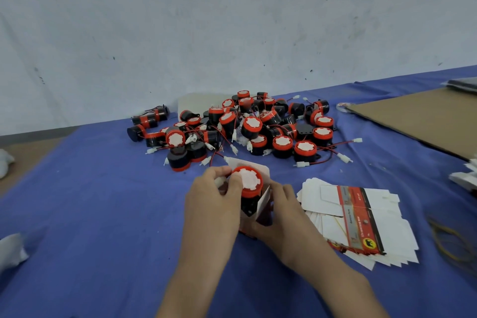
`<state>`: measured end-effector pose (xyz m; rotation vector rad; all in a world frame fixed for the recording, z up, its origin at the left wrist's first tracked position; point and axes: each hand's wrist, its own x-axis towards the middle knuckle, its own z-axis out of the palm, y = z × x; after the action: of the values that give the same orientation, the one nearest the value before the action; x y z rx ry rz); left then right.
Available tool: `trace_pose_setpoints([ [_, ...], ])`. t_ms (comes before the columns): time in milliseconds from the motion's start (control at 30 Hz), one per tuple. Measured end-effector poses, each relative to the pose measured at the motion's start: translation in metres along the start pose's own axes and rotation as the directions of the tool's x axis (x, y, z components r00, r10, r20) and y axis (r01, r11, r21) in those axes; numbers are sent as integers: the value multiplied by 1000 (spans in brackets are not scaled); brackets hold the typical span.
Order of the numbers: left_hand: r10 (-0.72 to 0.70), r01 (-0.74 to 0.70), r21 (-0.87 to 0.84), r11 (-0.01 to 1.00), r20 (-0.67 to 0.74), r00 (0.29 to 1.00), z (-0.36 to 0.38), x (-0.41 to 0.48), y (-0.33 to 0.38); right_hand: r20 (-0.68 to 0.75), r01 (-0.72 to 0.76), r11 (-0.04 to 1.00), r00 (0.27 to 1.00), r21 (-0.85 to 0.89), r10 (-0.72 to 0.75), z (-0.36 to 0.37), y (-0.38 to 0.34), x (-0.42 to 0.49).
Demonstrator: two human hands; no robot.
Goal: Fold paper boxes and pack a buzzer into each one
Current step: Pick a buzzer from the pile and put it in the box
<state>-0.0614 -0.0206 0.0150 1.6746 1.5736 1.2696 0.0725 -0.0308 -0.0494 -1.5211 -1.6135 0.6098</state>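
Observation:
A black buzzer (249, 181) with a red rim and white face stands half inside a folded paper box (262, 206) in the middle of the blue cloth. My left hand (211, 204) pinches the buzzer's top and its white connector from the left. On the other side my right hand (281, 217) grips the box's wall and lower part. The box's open flap (251, 164) sticks up behind the buzzer. Much of the box is hidden by my hands.
A pile of several buzzers (247, 126) with red and black wires lies behind. A stack of flat unfolded boxes (358, 222) sits to the right. Brown cardboard (423, 119) lies far right. Yellow rubber bands (449, 237) are at the right edge.

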Motion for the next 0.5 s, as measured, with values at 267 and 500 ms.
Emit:
trace_pose_setpoints([
  [267, 107, -168, 607, 777, 135, 985, 9, 1, -19, -33, -13, 993, 999, -113, 10, 7, -8, -2],
  [500, 41, -240, 692, 680, 292, 956, 3, 11, -31, -44, 5, 991, 999, -130, -11, 6, -7, -5],
])
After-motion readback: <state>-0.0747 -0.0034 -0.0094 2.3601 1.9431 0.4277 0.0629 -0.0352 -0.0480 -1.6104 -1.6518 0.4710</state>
